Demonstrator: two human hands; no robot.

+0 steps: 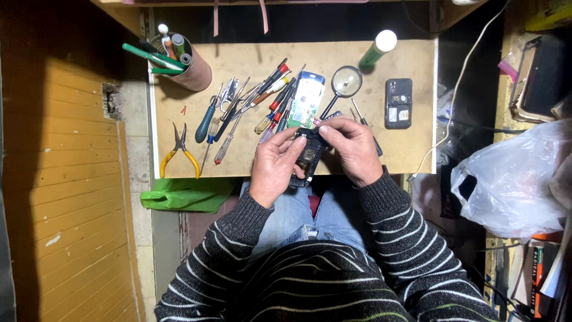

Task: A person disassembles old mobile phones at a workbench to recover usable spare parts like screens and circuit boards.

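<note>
Both hands at frame centre, over near edge of small table (411, 149). Left hand (275, 164) wraps dark opened phone (308, 158) from left side, thumb on top. Right hand (353, 146) closes on phone's upper right, fingertips pinching its top edge. Screwdrivers (262, 104) heaped w/ scissors just above-left of hands. Yellow-handled pliers (179, 152) left. Magnifier (344, 83) above hands. 2nd phone (398, 102) upper right. Tool cup (187, 67) upper left.

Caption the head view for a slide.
Both hands, left hand and right hand, hold an opened dark phone beside scattered screwdrivers.
</note>
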